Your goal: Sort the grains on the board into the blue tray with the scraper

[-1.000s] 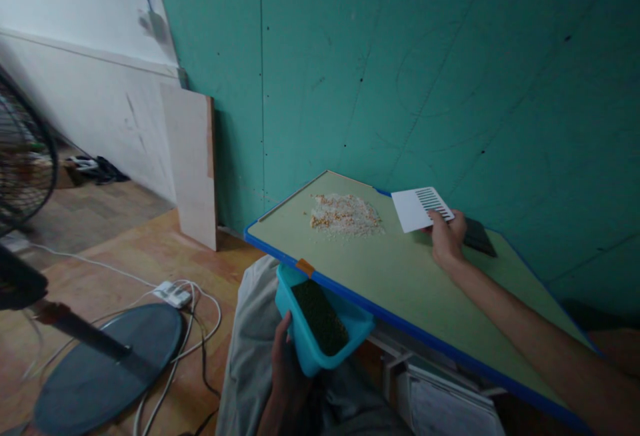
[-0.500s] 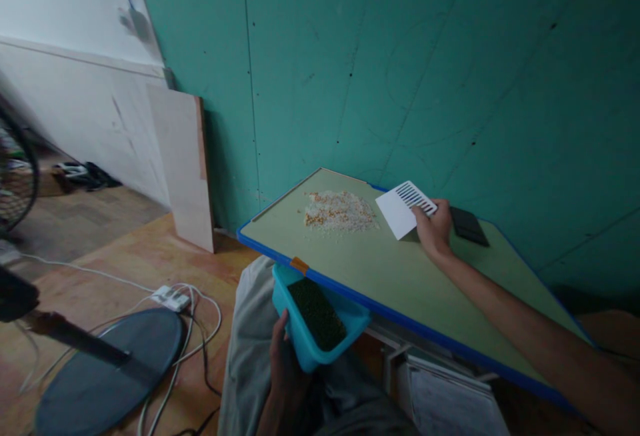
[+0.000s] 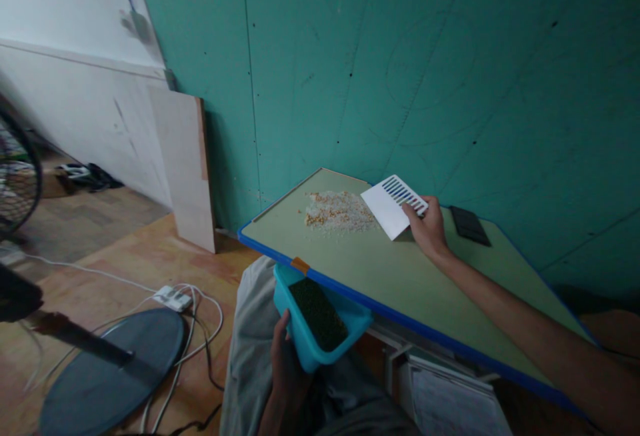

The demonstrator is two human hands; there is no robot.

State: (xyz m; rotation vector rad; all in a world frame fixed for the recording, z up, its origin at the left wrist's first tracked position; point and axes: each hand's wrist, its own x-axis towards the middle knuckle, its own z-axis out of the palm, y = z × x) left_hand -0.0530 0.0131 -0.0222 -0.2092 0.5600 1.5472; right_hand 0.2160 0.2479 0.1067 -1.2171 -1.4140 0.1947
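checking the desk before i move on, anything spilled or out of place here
Yes: a loose heap of pale grains lies bare on the green table, just left of the white slotted scraper in the right hand. Nothing contains it.

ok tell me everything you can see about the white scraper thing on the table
The white scraper is a flat, thin, roughly square card that looks like plastic, with a row of narrow parallel slots along its far edge. The right hand grips that slotted end and holds it tilted, the plain lower edge down on the green table, just right of the grain pile.
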